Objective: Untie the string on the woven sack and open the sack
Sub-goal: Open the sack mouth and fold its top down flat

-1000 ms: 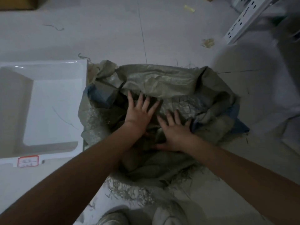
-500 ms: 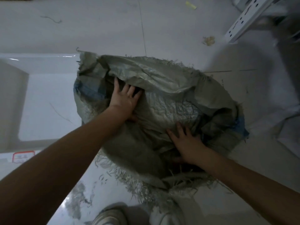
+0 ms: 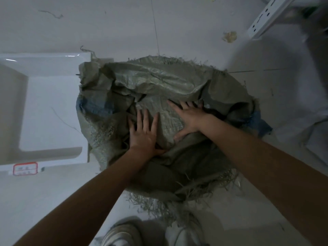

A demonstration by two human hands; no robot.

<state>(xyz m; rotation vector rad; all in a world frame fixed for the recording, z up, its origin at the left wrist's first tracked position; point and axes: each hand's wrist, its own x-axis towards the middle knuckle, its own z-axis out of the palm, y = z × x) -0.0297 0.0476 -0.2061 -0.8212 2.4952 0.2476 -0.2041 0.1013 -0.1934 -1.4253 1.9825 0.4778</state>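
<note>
A grey-green woven sack (image 3: 159,77) with frayed edges and blue patches lies crumpled on the pale floor in front of me. Its mouth is spread wide, with the far rim folded over. My left hand (image 3: 143,132) lies flat on the fabric inside the sack, fingers spread. My right hand (image 3: 188,116) also presses flat on the inner fabric, just right of the left, its fingertips tucked under the folded far rim. Neither hand holds anything. No string is visible.
A white glossy basin-like panel (image 3: 44,110) with a red-bordered label (image 3: 25,168) lies to the left, touching the sack. A white perforated metal rail (image 3: 266,16) leans at the top right. My shoes (image 3: 124,233) are just below the sack. Scraps litter the floor.
Both hands moved back toward the middle of the sack after spreading apart. The left came down and right from the far left rim; the right moved up under the fold.
</note>
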